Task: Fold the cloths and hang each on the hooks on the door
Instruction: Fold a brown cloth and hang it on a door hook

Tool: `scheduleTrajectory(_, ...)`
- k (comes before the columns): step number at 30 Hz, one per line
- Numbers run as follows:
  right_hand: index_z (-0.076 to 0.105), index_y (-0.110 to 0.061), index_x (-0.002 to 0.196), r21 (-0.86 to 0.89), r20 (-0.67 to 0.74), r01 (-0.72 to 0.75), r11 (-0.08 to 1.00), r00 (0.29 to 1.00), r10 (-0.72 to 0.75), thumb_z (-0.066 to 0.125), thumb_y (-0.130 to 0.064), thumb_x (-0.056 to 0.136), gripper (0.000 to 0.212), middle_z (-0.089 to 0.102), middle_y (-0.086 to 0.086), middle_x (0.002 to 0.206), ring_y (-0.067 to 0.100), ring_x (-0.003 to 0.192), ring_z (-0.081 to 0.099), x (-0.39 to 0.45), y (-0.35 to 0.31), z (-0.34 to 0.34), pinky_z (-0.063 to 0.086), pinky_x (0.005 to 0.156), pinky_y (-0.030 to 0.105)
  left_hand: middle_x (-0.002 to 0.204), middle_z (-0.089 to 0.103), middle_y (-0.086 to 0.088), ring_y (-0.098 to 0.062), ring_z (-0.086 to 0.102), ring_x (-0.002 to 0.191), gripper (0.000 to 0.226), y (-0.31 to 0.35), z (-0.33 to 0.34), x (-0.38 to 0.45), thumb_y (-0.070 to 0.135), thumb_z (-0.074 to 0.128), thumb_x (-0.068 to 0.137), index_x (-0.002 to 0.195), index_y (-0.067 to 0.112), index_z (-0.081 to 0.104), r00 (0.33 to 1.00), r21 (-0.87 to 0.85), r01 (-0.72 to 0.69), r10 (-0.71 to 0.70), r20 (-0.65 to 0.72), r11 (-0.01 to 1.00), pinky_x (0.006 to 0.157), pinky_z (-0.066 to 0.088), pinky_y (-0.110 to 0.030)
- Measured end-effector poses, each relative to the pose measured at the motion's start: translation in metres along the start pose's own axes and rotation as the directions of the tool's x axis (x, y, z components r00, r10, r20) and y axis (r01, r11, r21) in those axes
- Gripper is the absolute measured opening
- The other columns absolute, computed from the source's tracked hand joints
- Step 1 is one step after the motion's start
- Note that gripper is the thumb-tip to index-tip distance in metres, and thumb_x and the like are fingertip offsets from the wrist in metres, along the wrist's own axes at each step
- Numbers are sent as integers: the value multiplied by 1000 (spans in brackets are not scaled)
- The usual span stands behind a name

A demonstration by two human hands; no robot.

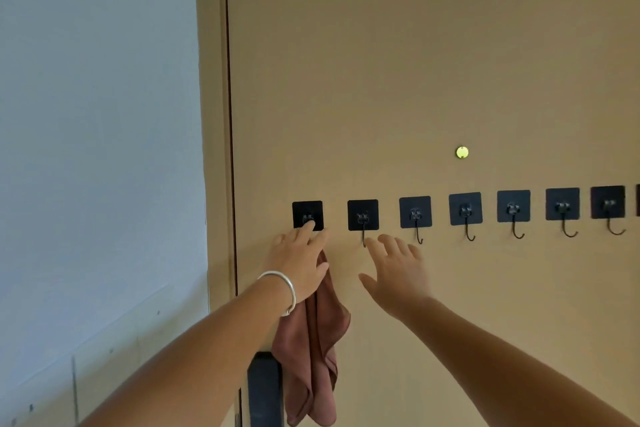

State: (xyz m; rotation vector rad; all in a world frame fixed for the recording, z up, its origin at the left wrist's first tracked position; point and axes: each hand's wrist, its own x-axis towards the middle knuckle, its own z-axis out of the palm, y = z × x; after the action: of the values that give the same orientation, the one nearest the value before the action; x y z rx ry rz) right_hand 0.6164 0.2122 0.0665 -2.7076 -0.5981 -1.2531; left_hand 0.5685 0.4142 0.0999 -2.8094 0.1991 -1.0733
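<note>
A tan door (398, 80) fills most of the view, set in a matching frame (211, 114), with a pale wall (97, 114) to its left. A row of black square adhesive hooks runs across the door at one height; seven full pads show, and the edge of another is cut off at the right border. A small round brass peephole (462, 152) sits above the row, over the fourth pad.

The left hand (298, 267) is raised to the first hook (307, 215), the leftmost. Its fingers are extended, the tips lying on the lower part of that pad, and its thumb crosses the top of the cloth. A silver bangle (282, 291) circles the left wrist.

The brown cloth (313, 350) hangs down the door directly below the first hook, bunched at the top behind the left hand and falling in loose folds toward the bottom edge of the view. Whether it is caught on the hook itself cannot be told; the hand covers that spot.

The right hand (394, 274) is spread flat with fingers straight and apart, holding nothing. Its fingertips lie just below the second hook (363, 217) and third hook (415, 215), near the hook wires.

A dark upright object (265, 388) stands at the door's lower left, partly behind the left forearm.
</note>
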Motion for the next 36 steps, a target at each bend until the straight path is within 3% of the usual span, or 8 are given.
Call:
scheduleTrajectory(4, 25, -30, 145, -99, 14, -90, 991, 996, 92, 43, -59, 91, 64, 34, 0, 152, 23, 140, 28, -13, 48, -24, 22, 115, 46, 157, 18, -3, -20, 17, 143, 64, 46, -4, 23, 44, 40, 96, 151, 29, 11, 994, -11, -105, 105, -34, 994, 117, 14, -44)
scheduleTrajectory(10, 16, -31, 148, -254, 38, -272, 928, 956, 291, 37, -59, 94, 65, 21, 2, 158, 24, 146, 15, -68, 125, -71, 11, 117, 50, 160, 9, -2, -21, 7, 146, 60, 139, 5, 50, 34, 35, 98, 151, 30, 9, 964, -119, -261, 251, -88, 958, 117, 9, -44)
scheduleTrajectory(16, 18, -31, 149, -452, -40, -449, 771, 873, 485, 36, -60, 94, 64, 25, 1, 157, 23, 145, 19, -132, 177, -155, 12, 118, 50, 160, 10, -4, -22, 7, 147, 60, 257, -6, 56, 41, 32, 99, 152, 28, 7, 876, -294, -482, 445, -186, 826, 119, 10, -45)
scheduleTrajectory(20, 22, -31, 149, -566, -112, -551, 613, 788, 605, 36, -59, 94, 64, 28, 3, 156, 23, 144, 22, -205, 196, -221, 13, 118, 49, 161, 8, -5, -23, 6, 147, 63, 340, -28, 38, 44, 33, 98, 152, 29, 4, 827, -414, -557, 523, -203, 720, 117, 11, -47)
scheduleTrajectory(22, 24, -29, 149, -630, -139, -592, 503, 724, 676, 39, -55, 93, 64, 29, 4, 155, 24, 143, 24, -255, 200, -259, 13, 117, 49, 161, 6, -5, -22, 5, 147, 64, 389, -46, 19, 45, 32, 99, 152, 29, 2, 773, -461, -622, 591, -232, 633, 116, 11, -46)
scheduleTrajectory(28, 24, -29, 149, -746, -303, -658, 101, 471, 828, 43, -54, 91, 65, 30, 4, 153, 21, 142, 24, -409, 167, -391, 14, 115, 48, 161, 6, -5, -20, 7, 146, 65, 522, -129, -89, 48, 30, 97, 153, 30, 1, 526, -531, -801, 746, -407, 275, 116, 10, -44)
scheduleTrajectory(36, 28, -29, 146, -744, -561, -579, -333, 270, 783, 46, -55, 90, 64, 34, 4, 150, 23, 139, 30, -550, 48, -577, 20, 114, 49, 159, 14, -4, -23, 14, 146, 66, 631, -317, -271, 54, 35, 95, 152, 32, 9, 214, -495, -846, 724, -656, -199, 116, 15, -48)
